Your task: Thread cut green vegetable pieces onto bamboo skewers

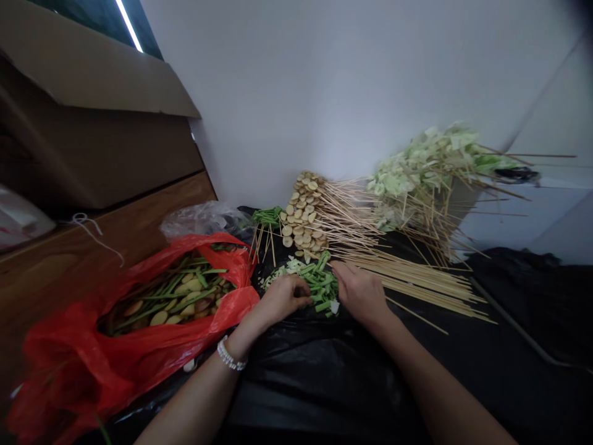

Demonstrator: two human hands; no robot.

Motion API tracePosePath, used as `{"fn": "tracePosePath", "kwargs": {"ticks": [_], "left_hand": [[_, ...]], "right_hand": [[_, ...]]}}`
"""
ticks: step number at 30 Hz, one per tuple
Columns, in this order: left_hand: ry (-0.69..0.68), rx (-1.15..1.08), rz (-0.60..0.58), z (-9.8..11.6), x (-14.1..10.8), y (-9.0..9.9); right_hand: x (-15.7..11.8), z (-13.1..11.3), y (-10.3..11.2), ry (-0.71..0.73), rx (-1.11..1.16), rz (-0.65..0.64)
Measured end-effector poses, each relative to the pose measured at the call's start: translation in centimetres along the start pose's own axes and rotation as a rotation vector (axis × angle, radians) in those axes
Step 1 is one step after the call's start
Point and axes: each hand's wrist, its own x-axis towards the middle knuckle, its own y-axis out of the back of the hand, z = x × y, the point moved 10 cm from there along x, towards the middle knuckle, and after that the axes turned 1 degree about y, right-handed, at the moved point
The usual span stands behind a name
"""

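Observation:
Cut green vegetable pieces [322, 281] lie in a pile on black plastic [319, 371]. At the pile's left edge is my left hand [287, 296], fingers curled together, with a white bead bracelet on the wrist; whatever it holds is hidden. My right hand [359, 290] is closed at the pile's right side, and I cannot make out what is between its fingers. Bare wooden skewers [417, 281] lie to the right of the pile. Behind it are skewered yellowish slices [303, 216] and a small bunch of skewered green pieces [267, 217].
An open red bag [139, 358] holds slices and green stalks at the left, with a clear plastic bag [204, 219] behind. Skewered pale leaves [426, 161] are heaped at the back right. A cardboard box [92, 142] stands at the upper left, near the white wall.

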Motion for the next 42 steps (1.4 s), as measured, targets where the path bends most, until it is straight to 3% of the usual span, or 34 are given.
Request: {"fn": "tracePosePath", "kwargs": {"ticks": [7,13,16,20,29,42], "left_hand": [[-0.015,-0.087,0.144,0.5,0.1,1.2],[0.204,-0.455,0.365,-2.7,0.1,3.1],[0.309,-0.706,0.422,-4.3,-0.1,2.9],[0.367,-0.853,0.466,-4.9,-0.4,2.7],[0.365,-0.914,0.562,-4.7,-0.9,3.5],[0.342,-0.930,0.569,-4.3,-0.8,3.6]], "right_hand": [[0.0,-0.3,0.0,0.018,0.025,0.000],[-0.1,-0.7,-0.1,0.040,0.018,-0.018],[-0.1,-1.1,-0.3,0.056,0.006,-0.038],[-0.1,-1.5,-0.6,0.066,0.002,-0.091],[-0.2,-1.6,-1.1,0.061,-0.005,-0.153],[-0.1,-1.4,-1.5,0.025,-0.019,-0.227]]}}
